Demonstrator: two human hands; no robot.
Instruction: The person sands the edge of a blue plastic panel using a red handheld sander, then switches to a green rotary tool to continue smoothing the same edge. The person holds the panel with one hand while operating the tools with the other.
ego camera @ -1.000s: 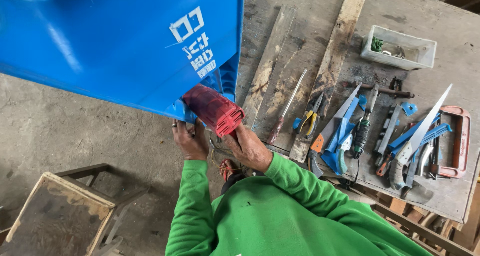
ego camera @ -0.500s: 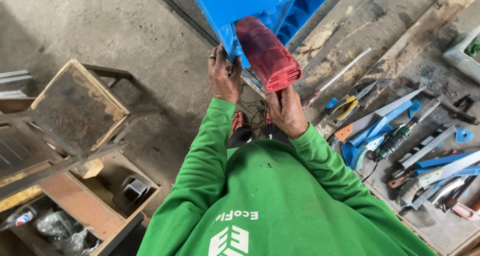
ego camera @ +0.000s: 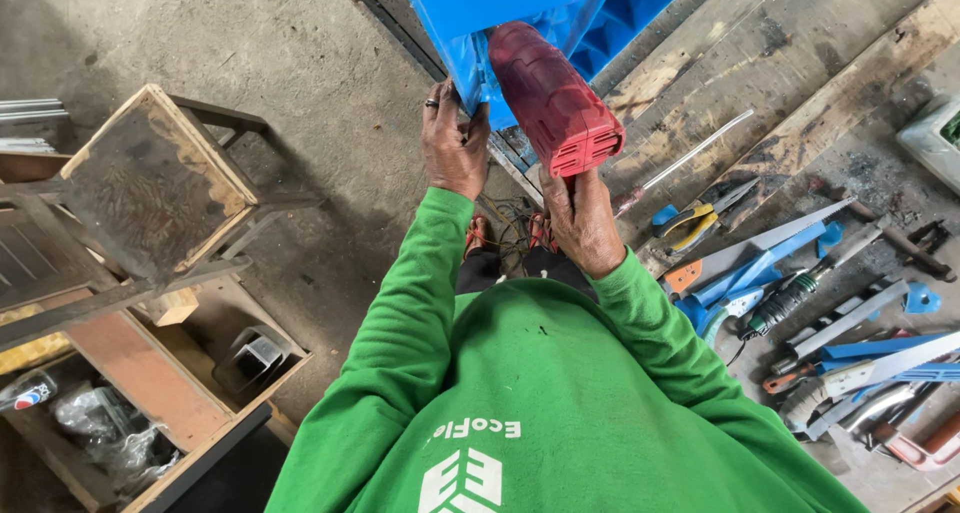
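A big blue plastic container (ego camera: 520,3) rests on the workbench edge at the top of the view. My left hand (ego camera: 452,145), a ring on one finger, grips the container's lower edge. My right hand (ego camera: 580,218) is closed on the grip of a red power tool (ego camera: 550,98), whose body points up against the blue plastic. Both arms wear green sleeves. The tool's tip is hidden against the container.
A wooden workbench (ego camera: 780,63) on the right carries several hand saws (ego camera: 770,263), pliers (ego camera: 690,218), a metal rod (ego camera: 690,158) and other tools. A wooden stool (ego camera: 150,183) and crates stand on the concrete floor at left. My feet in sandals (ego camera: 505,235) are below.
The view has tilted further down and toward the floor. Both hands stay on the container and red tool, now seen closer and higher in the frame.
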